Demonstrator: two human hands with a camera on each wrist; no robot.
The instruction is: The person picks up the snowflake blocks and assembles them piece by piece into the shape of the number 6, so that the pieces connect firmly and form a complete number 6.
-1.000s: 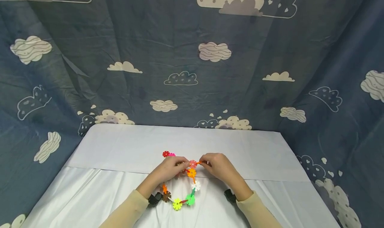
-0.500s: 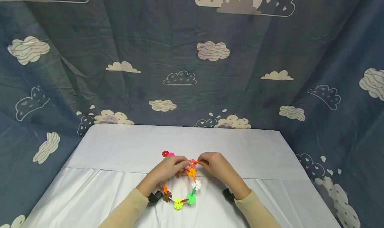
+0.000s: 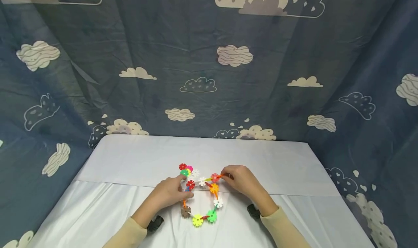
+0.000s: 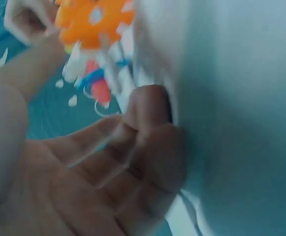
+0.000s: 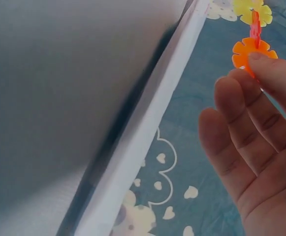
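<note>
Lower ctr of frame, my R hand pinches an orange flower disc on the flower-disc chain; L hand, fingers apart, is beside it. One-sided tug could pop slots loose.

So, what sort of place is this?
Perhaps a screened-off play or filming corner: cloud-print fabric hangs behind and beside a white-covered table, and the right hand holds a chain of flower-shaped discs.

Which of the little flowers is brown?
The brown flower-shaped plastic disc, just left of the lowest yellow flower-shaped disc in the head view; none of the others showing is brown.
</note>
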